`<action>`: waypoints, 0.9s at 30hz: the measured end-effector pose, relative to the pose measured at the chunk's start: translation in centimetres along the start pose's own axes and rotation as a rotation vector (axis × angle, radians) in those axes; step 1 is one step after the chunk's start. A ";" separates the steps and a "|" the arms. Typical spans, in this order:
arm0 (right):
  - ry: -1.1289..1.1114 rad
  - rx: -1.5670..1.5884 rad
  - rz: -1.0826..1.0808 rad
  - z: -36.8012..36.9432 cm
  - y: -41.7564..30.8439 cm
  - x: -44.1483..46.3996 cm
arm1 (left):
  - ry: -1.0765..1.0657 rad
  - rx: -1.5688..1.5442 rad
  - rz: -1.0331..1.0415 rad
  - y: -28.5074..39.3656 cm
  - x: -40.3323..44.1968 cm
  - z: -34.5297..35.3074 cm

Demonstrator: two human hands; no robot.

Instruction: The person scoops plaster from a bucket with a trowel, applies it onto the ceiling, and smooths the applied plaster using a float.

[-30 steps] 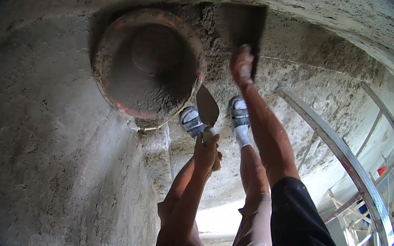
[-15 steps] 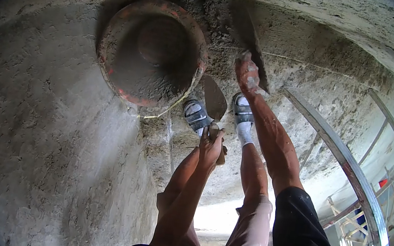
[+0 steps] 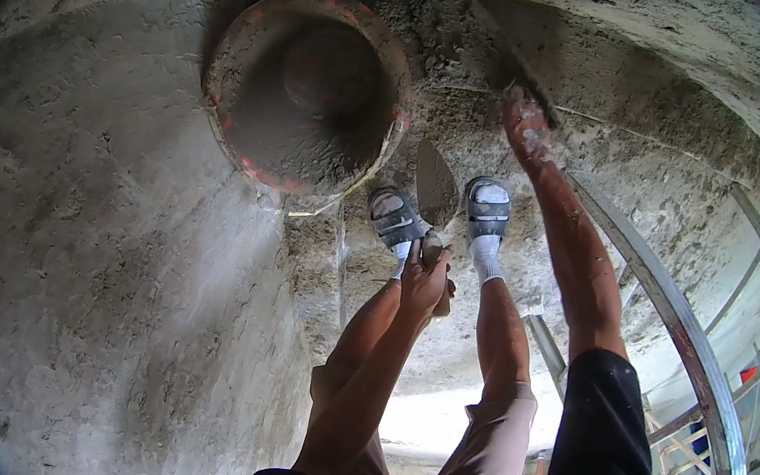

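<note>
My left hand (image 3: 425, 278) is wrapped round the handle of a pointed trowel (image 3: 436, 185), whose blade points away from me between my sandalled feet. Farther forward and to the right, my right hand (image 3: 526, 127) grips a flat board-like tool (image 3: 514, 54), seen nearly edge-on as a thin dark strip. To the left of both hands stands a round, mortar-crusted tub (image 3: 399, 104) with reddish patches on its rim. Wet grey mortar (image 3: 315, 146) lies inside it.
A rough plastered wall (image 3: 109, 229) fills the left side. My sandals (image 3: 487, 206) rest on the stained floor. On the right stands a metal frame (image 3: 679, 319), with several wooden struts (image 3: 684, 455) and a small red object (image 3: 747, 374) beyond it.
My right hand has moved right, and its tool has turned from broad face to nearly edge-on. My left hand has shifted slightly right with the trowel. The tub appears higher and farther right.
</note>
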State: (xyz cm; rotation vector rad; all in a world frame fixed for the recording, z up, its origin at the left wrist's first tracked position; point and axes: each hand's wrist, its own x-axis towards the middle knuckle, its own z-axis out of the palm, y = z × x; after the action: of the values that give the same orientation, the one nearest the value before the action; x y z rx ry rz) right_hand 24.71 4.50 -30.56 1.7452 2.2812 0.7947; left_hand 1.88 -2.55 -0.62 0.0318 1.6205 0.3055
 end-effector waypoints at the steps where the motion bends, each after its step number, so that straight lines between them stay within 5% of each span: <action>1: 0.041 -0.472 -0.251 -1.4 2.4 1.2 | -0.006 0.017 0.008 -0.2 0.2 0.1; 3: 0.141 -1.409 -0.747 -4.1 6.9 4.1 | -0.007 0.000 0.025 0.0 0.2 0.3; 7: 0.198 -1.507 -0.742 -2.7 10.4 5.2 | 0.019 0.022 0.017 0.1 -0.9 0.6; 10: 0.247 -1.640 -0.524 -0.3 11.1 6.5 | 0.009 0.039 0.072 -0.7 -0.1 0.6; 12: 0.272 -2.047 -0.330 3.9 9.7 6.4 | 0.007 0.120 -0.040 0.5 -0.6 0.9; 13: 0.227 -2.279 -0.599 3.7 9.6 6.4 | 0.012 0.126 -0.042 0.5 -0.7 1.0; 14: 0.219 -2.276 -0.598 3.7 10.5 6.7 | 0.016 0.132 -0.047 0.5 -0.7 1.2; 16: 0.385 -2.537 -1.188 4.7 11.4 7.0 | 0.032 0.135 -0.045 0.5 -0.6 1.4; 17: 0.384 -2.529 -1.187 4.9 11.2 6.7 | 0.028 0.144 -0.035 0.4 -0.7 1.4; 19: 0.328 -2.558 -0.553 6.0 11.6 6.1 | 0.018 0.153 -0.023 0.4 -0.5 1.5; 20: 0.328 -2.556 -0.565 7.4 11.7 5.4 | 0.012 0.145 -0.031 0.3 -0.8 1.6; 22: 0.275 -2.639 -0.007 7.3 11.8 7.4 | -0.005 0.132 -0.031 0.6 -0.6 1.7; 23: 0.272 -2.638 -0.001 4.2 12.1 9.6 | -0.001 0.132 -0.026 0.8 -0.5 1.7; 25: 0.434 -2.645 -1.730 -3.9 13.4 12.9 | 0.016 0.192 -0.057 1.0 -0.7 1.9; 27: 0.399 -2.683 -1.543 -1.5 14.3 10.5 | 0.000 0.168 -0.065 0.7 -0.9 2.2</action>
State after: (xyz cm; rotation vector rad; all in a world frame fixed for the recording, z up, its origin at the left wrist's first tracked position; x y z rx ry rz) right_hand 32.95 16.39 -20.18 -1.1299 0.1866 1.6510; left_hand 4.00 -1.67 0.29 0.1070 1.6400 0.1184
